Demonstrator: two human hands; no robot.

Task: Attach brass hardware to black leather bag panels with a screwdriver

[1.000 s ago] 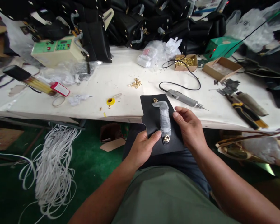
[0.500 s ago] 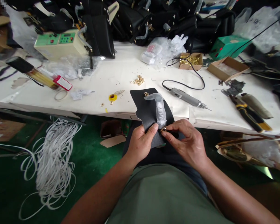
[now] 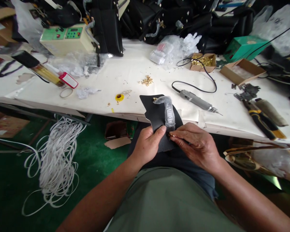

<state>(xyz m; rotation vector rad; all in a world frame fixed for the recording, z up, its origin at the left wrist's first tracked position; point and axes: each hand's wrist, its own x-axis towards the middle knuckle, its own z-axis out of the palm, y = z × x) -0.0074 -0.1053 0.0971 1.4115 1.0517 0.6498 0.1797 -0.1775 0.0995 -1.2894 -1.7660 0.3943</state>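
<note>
My left hand (image 3: 148, 143) grips a black leather panel (image 3: 148, 104) by its lower left edge, thumb on top. A handle wrapped in clear plastic (image 3: 169, 112) runs along the panel. At the handle's far end sits a gold metal fitting (image 3: 155, 99). With thumb and fingers pinched, my right hand (image 3: 195, 141) holds a small gold ring-like fitting (image 3: 171, 135) against the panel, by the handle's near end. The fingers partly hide this fitting. The panel's near part is over my lap, in front of the table edge.
On the white table (image 3: 132, 64) lie a pile of gold fittings (image 3: 147, 80), a grey electric screwdriver (image 3: 198, 101), pliers (image 3: 259, 119) and a box of gold hardware (image 3: 203, 62). Black bags (image 3: 108, 29) crowd the back. White cord (image 3: 59, 154) is heaped on the green floor.
My right hand has turned, its back now more upward, and the gold fitting in its pinch is tilted and more hidden. My left hand still holds the panel. The view has shifted slightly.
</note>
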